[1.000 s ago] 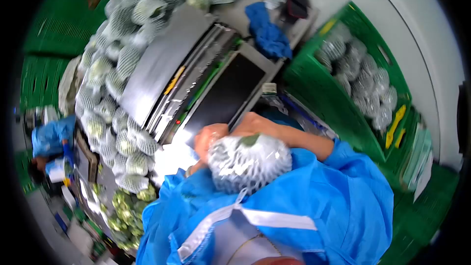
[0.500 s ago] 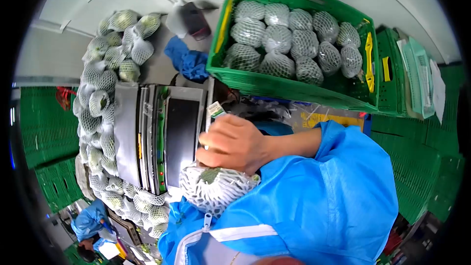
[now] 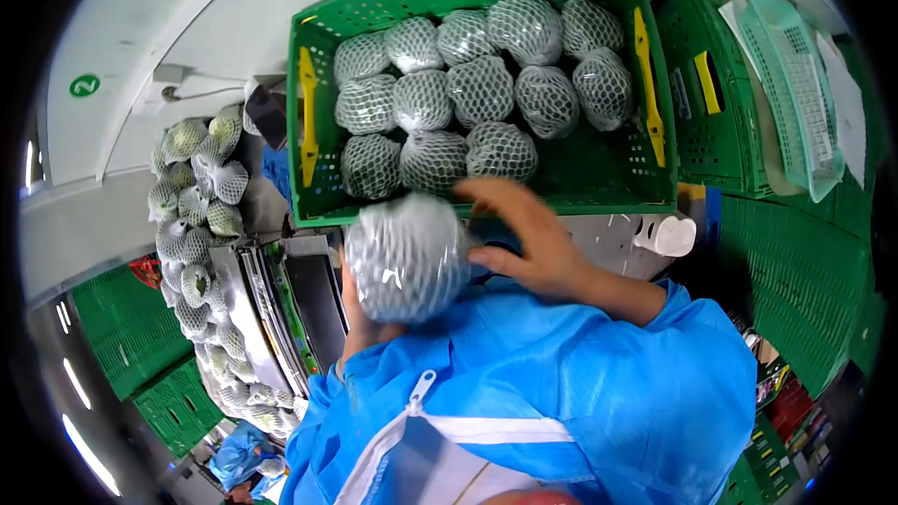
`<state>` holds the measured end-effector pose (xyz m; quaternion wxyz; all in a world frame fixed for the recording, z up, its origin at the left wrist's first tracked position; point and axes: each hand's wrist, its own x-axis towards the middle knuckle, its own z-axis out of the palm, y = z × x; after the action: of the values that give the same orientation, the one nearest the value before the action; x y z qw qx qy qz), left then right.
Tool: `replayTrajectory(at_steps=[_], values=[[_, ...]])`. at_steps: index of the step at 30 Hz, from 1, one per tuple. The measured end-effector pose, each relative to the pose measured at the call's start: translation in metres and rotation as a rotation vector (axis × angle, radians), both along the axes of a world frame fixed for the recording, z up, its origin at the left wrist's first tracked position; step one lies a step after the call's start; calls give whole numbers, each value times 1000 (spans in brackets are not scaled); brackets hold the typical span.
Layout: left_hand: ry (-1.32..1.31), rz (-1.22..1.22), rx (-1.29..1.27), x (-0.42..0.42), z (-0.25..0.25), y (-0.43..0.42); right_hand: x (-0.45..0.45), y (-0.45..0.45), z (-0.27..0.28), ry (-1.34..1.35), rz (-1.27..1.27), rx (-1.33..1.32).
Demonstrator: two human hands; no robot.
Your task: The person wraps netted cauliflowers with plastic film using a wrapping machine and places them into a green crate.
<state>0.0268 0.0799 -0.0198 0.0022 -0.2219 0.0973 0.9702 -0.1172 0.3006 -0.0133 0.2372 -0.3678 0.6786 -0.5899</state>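
A round, film-wrapped fruit in a white foam net (image 3: 409, 259) is held up in front of my chest, just below the crate's near wall. My left hand (image 3: 360, 313) grips it from the left and below, its fingers mostly hidden behind the fruit. On the fruit's right side is my right hand (image 3: 538, 238), fingers spread and curved, slightly blurred. Its thumb is at the fruit's edge; whether it touches is unclear. Beyond both hands stands a green crate (image 3: 486, 204) holding rows of similar netted fruits (image 3: 482, 89).
Many netted fruits (image 3: 196, 234) lie piled along the left, beside a flat dark-topped machine (image 3: 313, 295). More green crates and a pale green basket (image 3: 790, 93) stand at the right. A person in blue (image 3: 238, 454) is at the lower left.
The netted fruit has risen from beside the machine toward the crate, now in my left hand. My right hand has opened and moved right. The view has turned, so the crate sits further left.
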Motion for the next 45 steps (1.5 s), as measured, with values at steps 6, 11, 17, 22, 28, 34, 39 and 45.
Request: replayTrajectory(at_steps=[6, 11, 17, 22, 28, 34, 39, 45], values=[[285, -515, -844, -123, -9, 65, -42, 34, 9, 283, -501, 90], [418, -768, -1746, -196, -46, 59, -102, 113, -12, -40, -330, 155], [790, -1126, -2588, -207, -118, 58, -100, 88, -61, 299, -34, 569], [660, -1169, -2508, -198, -115, 45, -101, 65, -98, 419, 5, 787], [623, -1214, -2534, -199, -122, 57, -110, 33, -95, 485, 136, 1078], [729, -9, -2150, -100, -24, -8, -77, 25, -64, 656, 47, 962], [-108, 258, -1944, 67, -7, -136, -25, -49, -59, 246, -294, 327], [-1100, 959, -1366, 335, -62, -258, 81, -205, -20, 912, 655, 6]])
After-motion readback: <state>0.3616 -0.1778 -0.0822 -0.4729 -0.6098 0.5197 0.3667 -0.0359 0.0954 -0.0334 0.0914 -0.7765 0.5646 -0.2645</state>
